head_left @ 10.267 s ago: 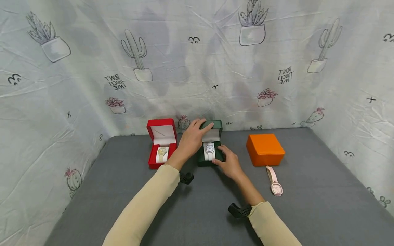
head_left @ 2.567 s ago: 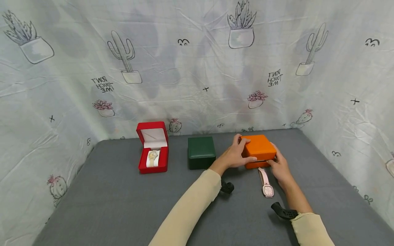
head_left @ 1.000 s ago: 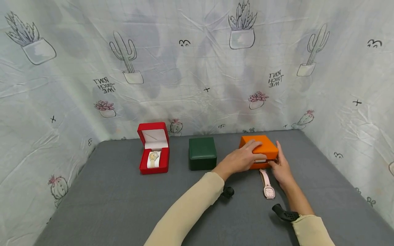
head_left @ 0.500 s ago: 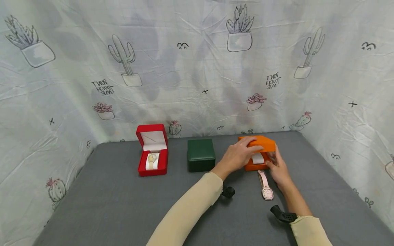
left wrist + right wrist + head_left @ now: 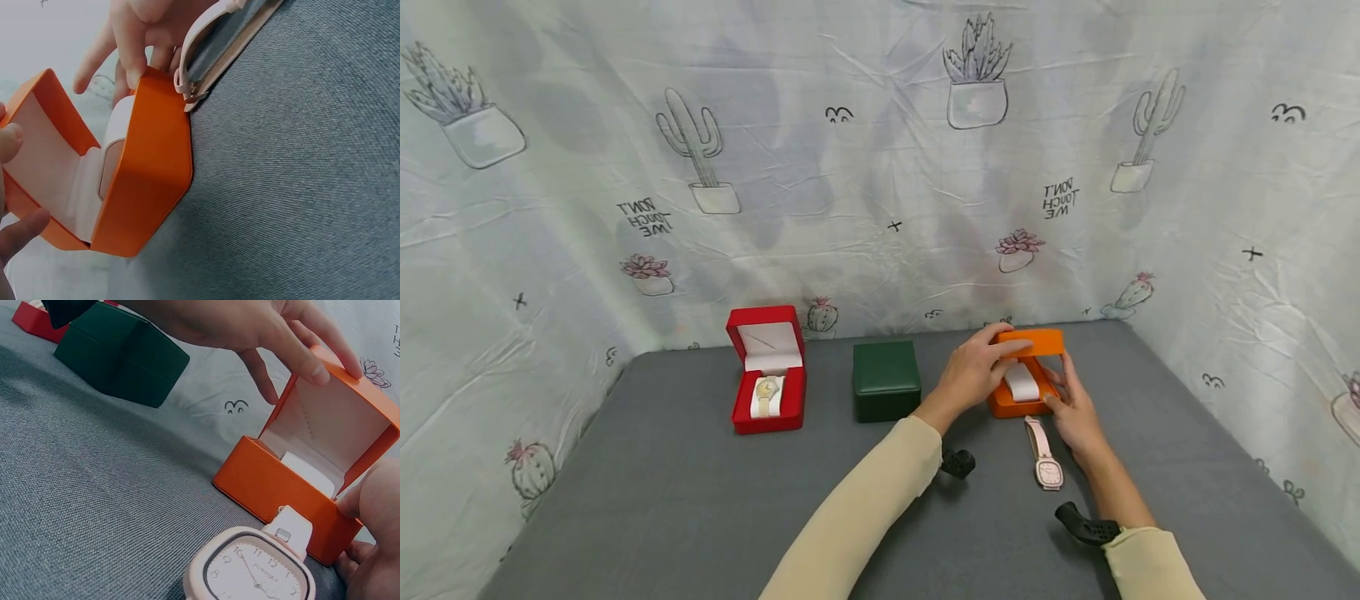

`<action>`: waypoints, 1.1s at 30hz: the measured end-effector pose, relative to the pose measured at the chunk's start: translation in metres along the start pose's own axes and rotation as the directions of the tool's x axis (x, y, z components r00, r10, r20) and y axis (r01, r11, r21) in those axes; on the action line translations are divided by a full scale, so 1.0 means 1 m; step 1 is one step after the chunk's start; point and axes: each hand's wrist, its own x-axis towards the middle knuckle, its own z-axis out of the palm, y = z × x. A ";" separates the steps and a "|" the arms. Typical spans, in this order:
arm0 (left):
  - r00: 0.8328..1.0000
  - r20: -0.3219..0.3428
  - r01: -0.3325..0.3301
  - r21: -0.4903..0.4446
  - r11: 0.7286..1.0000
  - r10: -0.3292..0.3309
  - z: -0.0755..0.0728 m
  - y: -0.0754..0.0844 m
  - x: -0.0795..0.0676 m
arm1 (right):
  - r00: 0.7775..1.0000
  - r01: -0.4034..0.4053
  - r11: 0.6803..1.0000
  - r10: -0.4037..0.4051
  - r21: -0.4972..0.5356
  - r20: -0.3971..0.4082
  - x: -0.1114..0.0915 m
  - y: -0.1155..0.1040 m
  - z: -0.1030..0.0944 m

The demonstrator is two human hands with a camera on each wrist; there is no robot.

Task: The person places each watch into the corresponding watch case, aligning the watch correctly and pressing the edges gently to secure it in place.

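My left hand (image 5: pixel 972 367) pinches the raised lid (image 5: pixel 1037 342) of an orange watch box, thumb on its front rim and fingers over the top. At the right side of the box's base (image 5: pixel 1011 409), my right hand (image 5: pixel 1078 417) holds it, thumb at the front corner. A white cushion (image 5: pixel 1022 382) lies inside with no watch around it. In front of the box, a pink watch (image 5: pixel 1048 473) lies on the cloth; the right wrist view shows its squarish dial (image 5: pixel 259 569) close up. The left wrist view has the box front (image 5: pixel 153 169) from the side.
Left of the orange box stands a closed green box (image 5: pixel 887 382). Farther left is an open red box (image 5: pixel 769 423) holding a gold-coloured watch (image 5: pixel 767 392) on a white cushion. Grey cloth (image 5: pixel 700 517) covers the table, and a cactus-print curtain (image 5: pixel 850 183) hangs behind.
Earlier both hands were at the open green box with a white watch inside; it is now closed. Since then they moved right to the orange box, whose lid my left hand has swung up.
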 end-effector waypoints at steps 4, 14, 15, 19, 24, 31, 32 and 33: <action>0.999 0.002 0.041 -0.026 0.999 -0.041 -0.002 0.000 0.005 | 1.000 0.004 1.000 -0.004 0.006 0.003 -0.001 0.001 -0.001; 0.997 0.057 0.054 0.037 0.998 -0.056 0.000 -0.005 0.012 | 1.000 0.007 1.000 -0.007 -0.006 0.000 0.000 0.001 0.000; 0.997 0.064 0.038 0.060 0.997 -0.042 0.000 -0.004 0.012 | 1.000 0.004 1.000 -0.004 -0.004 0.000 0.000 0.001 0.000; 0.993 0.116 0.001 0.171 0.985 -0.021 0.001 -0.001 0.013 | 1.000 -0.006 1.000 0.006 -0.003 -0.008 0.000 0.000 0.000; 0.990 0.139 -0.035 0.315 0.948 -0.009 0.000 0.004 0.016 | 1.000 -0.019 1.000 0.019 -0.013 -0.014 0.000 -0.002 -0.002; 0.996 0.075 -0.075 0.441 0.895 0.046 -0.003 0.012 0.018 | 1.000 -0.021 1.000 0.021 -0.011 -0.017 0.000 -0.002 -0.001; 0.996 0.070 -0.074 0.456 0.887 0.048 -0.003 0.013 0.018 | 1.000 -0.019 1.000 0.018 -0.010 -0.018 0.000 -0.002 -0.001; 0.997 0.070 -0.072 0.468 0.881 0.044 -0.003 0.014 0.018 | 1.000 -0.018 1.000 0.018 -0.009 -0.018 0.000 -0.002 0.000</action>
